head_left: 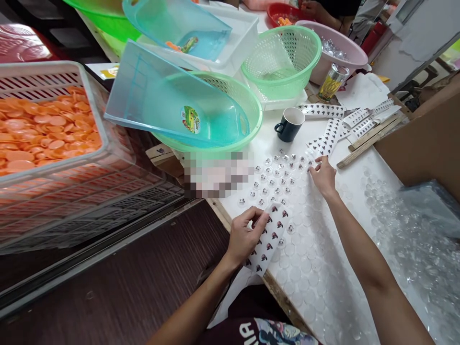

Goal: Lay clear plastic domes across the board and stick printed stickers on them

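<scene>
My left hand is closed on a white sticker sheet printed with rows of small dark-and-pink figures, held over the table's near edge. Farther off, my right hand is pinched, its fingertips low over the table beside the discs; whatever they hold is too small to make out. Between the hands lie clear discs, several bearing a small printed figure. More clear discs without prints spread toward me. Past my right hand rests another sticker strip.
A dark mug stands behind the discs. Green baskets and a tilted blue bin crowd the back left. An orange-filled crate sits left. Clear pieces heap at right, near wooden strips and cardboard.
</scene>
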Demonstrator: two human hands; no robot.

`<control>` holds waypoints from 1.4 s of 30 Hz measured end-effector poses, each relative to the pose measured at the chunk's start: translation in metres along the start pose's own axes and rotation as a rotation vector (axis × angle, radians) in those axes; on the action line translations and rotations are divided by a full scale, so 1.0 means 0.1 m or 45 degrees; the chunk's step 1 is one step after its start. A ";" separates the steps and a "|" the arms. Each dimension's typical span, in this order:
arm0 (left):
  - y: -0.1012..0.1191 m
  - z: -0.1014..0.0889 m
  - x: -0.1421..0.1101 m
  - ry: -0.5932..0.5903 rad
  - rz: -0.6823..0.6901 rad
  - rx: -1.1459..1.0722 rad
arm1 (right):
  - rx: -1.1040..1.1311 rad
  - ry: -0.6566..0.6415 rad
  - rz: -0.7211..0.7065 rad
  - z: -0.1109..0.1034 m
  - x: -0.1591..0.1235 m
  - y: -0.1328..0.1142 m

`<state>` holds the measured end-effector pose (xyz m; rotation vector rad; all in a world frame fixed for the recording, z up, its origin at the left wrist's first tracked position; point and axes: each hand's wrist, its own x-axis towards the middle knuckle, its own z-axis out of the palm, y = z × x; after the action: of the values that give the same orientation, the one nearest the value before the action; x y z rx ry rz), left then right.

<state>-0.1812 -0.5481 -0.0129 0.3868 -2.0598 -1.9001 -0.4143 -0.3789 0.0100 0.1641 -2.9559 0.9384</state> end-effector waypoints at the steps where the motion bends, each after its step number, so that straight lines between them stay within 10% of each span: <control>1: 0.00 0.00 0.00 0.010 0.003 -0.001 | 0.056 0.026 -0.030 -0.03 -0.08 -0.04; 4: -0.01 0.00 -0.01 0.046 -0.001 -0.009 | 0.241 -0.084 -0.131 -0.14 -0.49 -0.20; 8: -0.01 0.00 -0.02 0.082 -0.020 -0.034 | 0.505 -0.654 -0.255 -0.24 -1.15 -0.39; 17: -0.02 0.01 -0.01 -0.017 -0.097 -0.110 | 0.608 -0.819 -0.106 -0.19 -1.48 -0.40; 27: 0.01 0.03 -0.01 0.020 -0.123 -0.064 | 0.380 -0.388 -0.365 -0.16 -1.66 -0.39; 42: -0.04 0.02 -0.01 -0.009 -0.057 -0.047 | 0.769 -0.473 -0.177 -0.01 -1.58 -0.61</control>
<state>-0.1807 -0.5464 -0.0168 0.4213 -2.0338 -1.9654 -0.2502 -0.4133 0.0354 0.6071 -2.7906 1.9267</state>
